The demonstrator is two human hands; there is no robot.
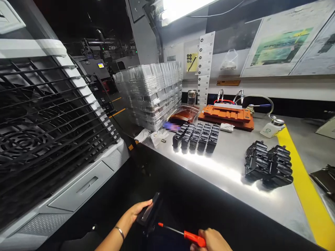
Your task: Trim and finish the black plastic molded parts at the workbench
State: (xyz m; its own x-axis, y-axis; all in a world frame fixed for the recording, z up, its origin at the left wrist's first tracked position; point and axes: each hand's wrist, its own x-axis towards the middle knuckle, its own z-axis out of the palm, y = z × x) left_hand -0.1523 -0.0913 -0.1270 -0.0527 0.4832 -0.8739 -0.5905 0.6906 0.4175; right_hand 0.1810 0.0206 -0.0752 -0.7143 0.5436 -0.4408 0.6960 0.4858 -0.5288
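Observation:
Low in the view, below the bench edge, my left hand point(137, 211) grips a flat black part point(149, 211) held on edge. My right hand point(212, 240) holds a small screwdriver with an orange handle point(195, 238); its thin shaft points left toward the black part, and the tip is close to it. On the steel bench point(225, 167) lie several rows of small black parts point(196, 137) and a second cluster of black parts point(269, 165) further right.
A large white fan unit with a black grille point(49, 129) stands at my left. Stacked clear plastic trays point(154, 92), an orange fixture point(227, 115), a small jar point(191, 97), white gloves point(153, 135) and a yellow tape stripe point(303, 184) occupy the bench.

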